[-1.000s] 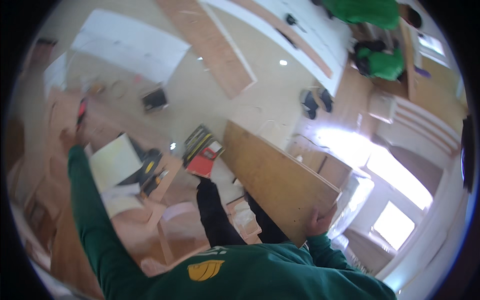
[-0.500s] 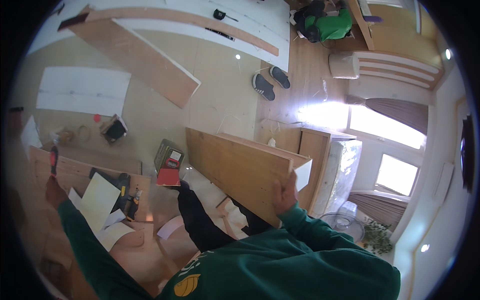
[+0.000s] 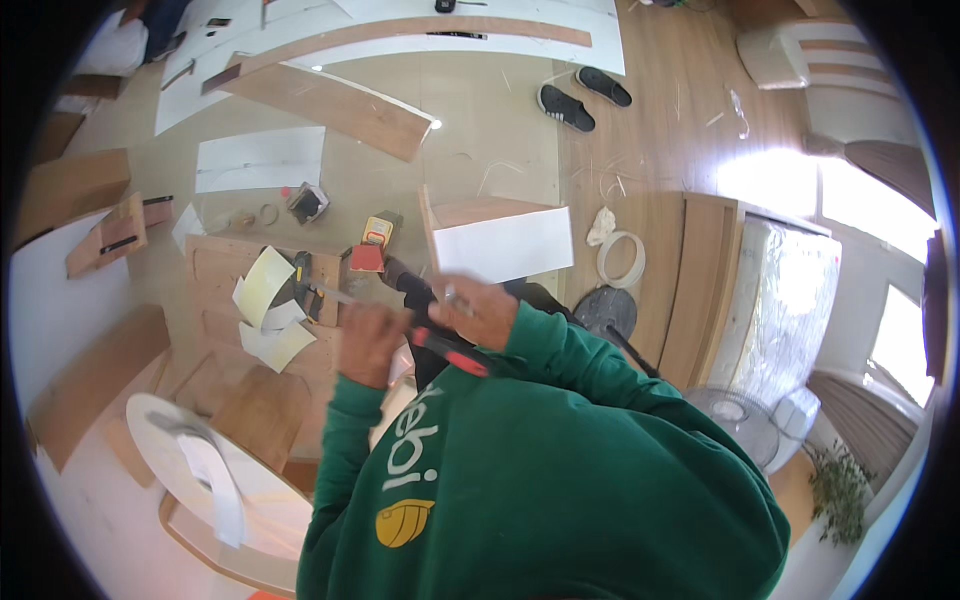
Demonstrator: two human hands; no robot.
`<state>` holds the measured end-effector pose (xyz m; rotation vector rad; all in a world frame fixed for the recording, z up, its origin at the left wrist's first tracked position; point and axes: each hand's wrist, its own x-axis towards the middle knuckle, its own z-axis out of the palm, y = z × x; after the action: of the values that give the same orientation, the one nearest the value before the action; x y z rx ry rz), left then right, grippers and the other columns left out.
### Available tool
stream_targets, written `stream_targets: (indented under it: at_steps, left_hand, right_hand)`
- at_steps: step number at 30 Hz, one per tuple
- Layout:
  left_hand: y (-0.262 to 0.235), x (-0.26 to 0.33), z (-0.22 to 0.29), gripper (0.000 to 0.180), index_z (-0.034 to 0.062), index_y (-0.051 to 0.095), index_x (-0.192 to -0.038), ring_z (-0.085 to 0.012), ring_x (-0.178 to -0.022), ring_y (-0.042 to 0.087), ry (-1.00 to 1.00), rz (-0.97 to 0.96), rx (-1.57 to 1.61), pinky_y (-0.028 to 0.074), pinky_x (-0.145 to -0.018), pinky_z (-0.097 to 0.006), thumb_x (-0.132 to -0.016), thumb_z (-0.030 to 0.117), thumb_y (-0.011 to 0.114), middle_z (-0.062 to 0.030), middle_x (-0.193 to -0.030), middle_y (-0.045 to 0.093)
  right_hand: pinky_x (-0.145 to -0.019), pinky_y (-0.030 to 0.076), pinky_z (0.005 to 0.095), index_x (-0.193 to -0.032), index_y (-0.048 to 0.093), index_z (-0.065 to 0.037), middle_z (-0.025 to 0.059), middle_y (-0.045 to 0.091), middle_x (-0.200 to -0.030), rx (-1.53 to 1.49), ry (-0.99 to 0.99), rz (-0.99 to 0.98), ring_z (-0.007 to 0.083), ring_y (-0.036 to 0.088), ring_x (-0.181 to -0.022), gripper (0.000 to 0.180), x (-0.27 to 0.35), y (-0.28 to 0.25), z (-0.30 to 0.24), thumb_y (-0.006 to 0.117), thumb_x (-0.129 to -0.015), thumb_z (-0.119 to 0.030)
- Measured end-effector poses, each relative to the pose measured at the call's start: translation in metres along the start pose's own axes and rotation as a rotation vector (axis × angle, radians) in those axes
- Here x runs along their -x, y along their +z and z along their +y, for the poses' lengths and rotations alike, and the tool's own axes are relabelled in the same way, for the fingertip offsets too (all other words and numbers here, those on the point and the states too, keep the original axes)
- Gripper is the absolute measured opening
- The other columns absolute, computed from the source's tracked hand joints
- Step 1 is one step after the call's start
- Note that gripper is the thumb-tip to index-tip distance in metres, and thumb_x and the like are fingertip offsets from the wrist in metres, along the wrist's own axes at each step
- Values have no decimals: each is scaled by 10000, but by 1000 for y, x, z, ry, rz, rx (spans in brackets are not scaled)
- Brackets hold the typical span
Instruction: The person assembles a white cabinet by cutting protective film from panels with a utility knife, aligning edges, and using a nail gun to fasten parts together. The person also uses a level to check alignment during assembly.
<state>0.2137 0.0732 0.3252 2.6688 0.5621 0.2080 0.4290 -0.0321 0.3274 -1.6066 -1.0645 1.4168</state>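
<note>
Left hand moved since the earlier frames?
Yes, the left hand has moved right: earlier it was left of the loose papers; now it's to their right, near the right hand.

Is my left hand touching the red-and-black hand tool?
Touching: the head view shows your left hand closed around the red-and-black hand tool, its handle jutting past the fist.
</note>
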Motion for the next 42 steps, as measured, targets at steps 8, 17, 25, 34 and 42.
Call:
stream_targets:
  at_steps: [8, 17, 25, 34, 42]
  left_hand:
    - [63, -64, 164, 366, 72, 604, -1135, -283, -1116, 552, -43, 144, 112, 400, -1003, -487, -770, 86, 635, -102, -1142, 573]
    - [149, -67, 145, 226, 54, 617, -1002, -357, -1083, 536, -467, 384, 162, 423, -924, -467, -789, 77, 689, -112, -1113, 580]
    - [203, -79, 99, 122, 77, 608, -837, -319, -919, 555, -621, 226, 275, 448, -777, -461, -759, 126, 688, -96, -892, 546]
    - [219, -85, 73, 152, 70, 544, -923, -420, -744, 597, -1146, 128, 561, 468, -651, -491, -851, 199, 584, -183, -799, 597]
    - [242, -76, 56, 173, 81, 540, -940, -405, -743, 612, -1226, 130, 778, 475, -657, -488, -865, 235, 564, -212, -814, 626]
  right_hand:
    - [-774, 510, 394, -1406, 347, -41, 202, 625, -977, -19, 244, -121, 307, 636, -865, 656, 119, -82, 26, 642, -828, -140]
    - [-582, 538, 358, -1424, 355, -69, 123, 649, -715, 157, 431, 38, 210, 625, -540, 493, 60, -132, 47, 440, -945, -147]
    - [-767, 547, 395, -1401, 412, -59, 174, 685, -777, 143, 483, 43, 296, 688, -719, 530, -15, -64, 44, 469, -889, -184]
    - [-551, 541, 356, -1417, 389, -31, 176, 672, -813, 240, 451, -77, 220, 645, -550, 540, -49, -41, 55, 457, -898, -163]
    - [-625, 553, 388, -1398, 404, -10, 241, 673, -888, 330, 443, -143, 282, 673, -626, 544, -44, -40, 36, 489, -890, -186]
